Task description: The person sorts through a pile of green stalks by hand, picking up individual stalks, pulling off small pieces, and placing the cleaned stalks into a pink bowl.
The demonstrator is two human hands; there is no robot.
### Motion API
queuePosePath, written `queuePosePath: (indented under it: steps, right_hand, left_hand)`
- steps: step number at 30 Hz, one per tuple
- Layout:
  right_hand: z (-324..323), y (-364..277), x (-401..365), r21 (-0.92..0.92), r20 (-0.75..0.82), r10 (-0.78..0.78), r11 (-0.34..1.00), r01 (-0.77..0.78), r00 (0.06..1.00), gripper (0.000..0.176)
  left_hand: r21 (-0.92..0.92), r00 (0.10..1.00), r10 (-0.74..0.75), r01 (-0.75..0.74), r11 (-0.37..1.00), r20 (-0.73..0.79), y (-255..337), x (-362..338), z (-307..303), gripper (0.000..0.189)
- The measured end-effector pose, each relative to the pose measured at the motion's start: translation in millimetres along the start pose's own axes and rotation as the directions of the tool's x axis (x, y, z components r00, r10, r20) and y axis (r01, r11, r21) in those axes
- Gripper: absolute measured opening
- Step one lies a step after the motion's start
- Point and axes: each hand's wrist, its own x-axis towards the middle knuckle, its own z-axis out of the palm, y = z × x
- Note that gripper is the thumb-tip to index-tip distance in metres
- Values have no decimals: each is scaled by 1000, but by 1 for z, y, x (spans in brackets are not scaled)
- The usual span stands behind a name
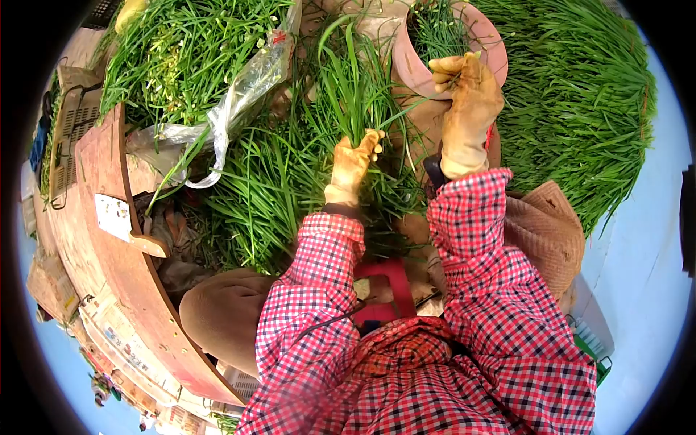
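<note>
My left hand [353,163], in a stained tan glove, is closed round the lower end of a bunch of long green stalks [349,87] whose leaves fan upward. Beside the rim of a pink bucket [493,43], my right hand [470,98] is raised, also gloved, with its fingers curled together. Whatever its fingertips hold, if anything, is too small to make out. Thin dark-green stems [437,32] lie inside the bucket. Loose green stalks [257,188] are spread below and left of my left hand.
A large heap of green stalks [580,94] fills the right. At upper left, more cut greens [196,58] lie by a clear plastic bag [250,90]. A wooden board [127,232] with a wood-handled cleaver [114,216] runs along the left, near a crate [72,138].
</note>
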Motion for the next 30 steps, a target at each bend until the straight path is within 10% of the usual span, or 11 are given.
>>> queuePosePath:
  steps: [2,6,10,14,18,20,22,25,28,29,30]
  right_hand:
    - [2,-3,-8,88,13,-91,992,90,996,24]
    - [-12,-38,20,-361,-31,-297,894,267,954,30]
    - [-72,-13,122,-291,-166,-26,956,-24,986,34]
    - [-98,25,170,-982,149,-213,88,170,966,51]
    - [-44,55,115,-420,488,165,905,66,857,32]
    - [-26,85,88,-275,552,489,871,-406,675,36]
    - [23,67,55,-607,310,652,696,-384,692,35]
    - [50,83,39,-567,288,695,678,-468,659,42]
    - [51,96,29,-502,242,716,670,-547,655,30]
    - [47,101,29,-477,254,729,667,-573,636,28]
    - [40,106,32,-451,269,738,664,-596,619,26]
  left_hand:
    - [39,996,-36,40,998,-81,9,-2,0,22]
    - [-110,989,-78,64,992,-124,8,-2,-8,24]
    - [-144,998,-61,61,988,5,13,-12,-17,26]
    - [-119,996,-9,19,993,85,14,-17,-21,30]
    - [-129,992,5,11,992,124,12,-17,-21,31]
    - [-120,992,-6,22,993,129,8,-16,-25,32]
    - [-96,985,49,-33,995,164,8,-16,-26,41]
    - [-55,976,90,-80,995,199,9,-20,-27,64]
    - [-580,815,-220,544,606,535,-4,0,-46,65]
    - [-147,929,-130,190,971,347,-11,-6,-40,62]
    - [-20,936,-127,142,990,329,3,-12,-33,63]
